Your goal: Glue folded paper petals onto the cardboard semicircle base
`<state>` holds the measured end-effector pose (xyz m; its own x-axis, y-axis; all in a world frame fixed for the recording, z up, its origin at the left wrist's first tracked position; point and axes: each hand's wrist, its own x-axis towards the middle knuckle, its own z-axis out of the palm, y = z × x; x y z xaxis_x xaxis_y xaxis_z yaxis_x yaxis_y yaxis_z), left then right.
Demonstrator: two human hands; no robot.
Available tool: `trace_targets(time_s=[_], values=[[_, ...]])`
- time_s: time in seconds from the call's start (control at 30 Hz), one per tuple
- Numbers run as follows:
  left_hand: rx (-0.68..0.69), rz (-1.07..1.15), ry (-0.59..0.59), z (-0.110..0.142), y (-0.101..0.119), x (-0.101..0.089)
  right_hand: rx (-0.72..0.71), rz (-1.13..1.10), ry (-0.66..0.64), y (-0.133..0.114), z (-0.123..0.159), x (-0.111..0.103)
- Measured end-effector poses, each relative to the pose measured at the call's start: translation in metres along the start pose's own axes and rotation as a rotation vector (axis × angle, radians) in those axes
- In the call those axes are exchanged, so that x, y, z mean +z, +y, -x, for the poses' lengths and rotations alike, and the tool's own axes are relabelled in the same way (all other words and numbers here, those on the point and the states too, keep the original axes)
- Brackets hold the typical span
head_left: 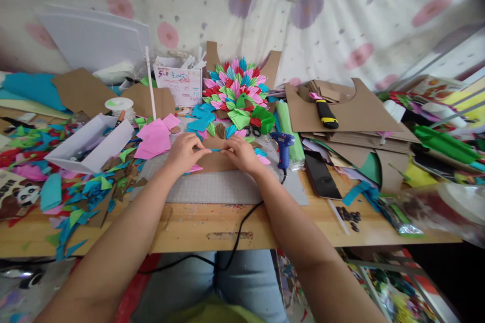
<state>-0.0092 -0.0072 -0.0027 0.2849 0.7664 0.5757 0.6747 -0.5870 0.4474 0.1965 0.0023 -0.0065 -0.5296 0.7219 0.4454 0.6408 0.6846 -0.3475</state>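
Observation:
In the head view, a thin blue paper strip (215, 150) is stretched between my two hands, over a piece of brown cardboard (215, 162). My left hand (185, 152) pinches its left end between thumb and fingers. At the other end, my right hand (241, 153) pinches it the same way. Pleated paper petals in green, brown, blue and pink (220, 131) line the cardboard's far edge. Pink petals also show beside each hand. Under all this lies a grey cutting mat (212, 189). A blue glue gun (283, 149) stands right of my right hand.
Behind my hands rises a colourful petal-covered piece (235, 83). Pink paper sheets (153, 140), a white box (89, 146) and paper scraps are on the left. Rightward lie a phone (322, 174), a yellow-black cutter (326, 113) and stacked cardboard (348, 111). A black cord (239, 234) hangs over the table edge.

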Motion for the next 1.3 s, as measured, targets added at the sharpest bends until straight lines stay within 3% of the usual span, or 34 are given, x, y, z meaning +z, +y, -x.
trace_targets(time_s=[0.3, 0.47, 0.8, 1.0, 1.3], values=[[-0.344, 0.245, 0.135, 0.006, -0.006, -0.012, 0.063, 0.033, 0.079, 0.016, 0.005, -0.004], [-0.448, 0.429, 0.009, 0.006, 0.002, -0.002, 0.005, 0.061, 0.078, 0.011, 0.004, -0.003], [-0.487, 0.469, -0.040, 0.006, 0.007, -0.001, -0.072, 0.076, 0.114, -0.002, 0.005, 0.004], [-0.607, 0.537, -0.065, 0.005, 0.007, -0.003, -0.067, 0.081, 0.093, -0.004, 0.006, 0.003], [-0.587, 0.531, 0.049, 0.004, 0.007, 0.001, -0.142, 0.048, -0.008, -0.015, 0.007, 0.001]])
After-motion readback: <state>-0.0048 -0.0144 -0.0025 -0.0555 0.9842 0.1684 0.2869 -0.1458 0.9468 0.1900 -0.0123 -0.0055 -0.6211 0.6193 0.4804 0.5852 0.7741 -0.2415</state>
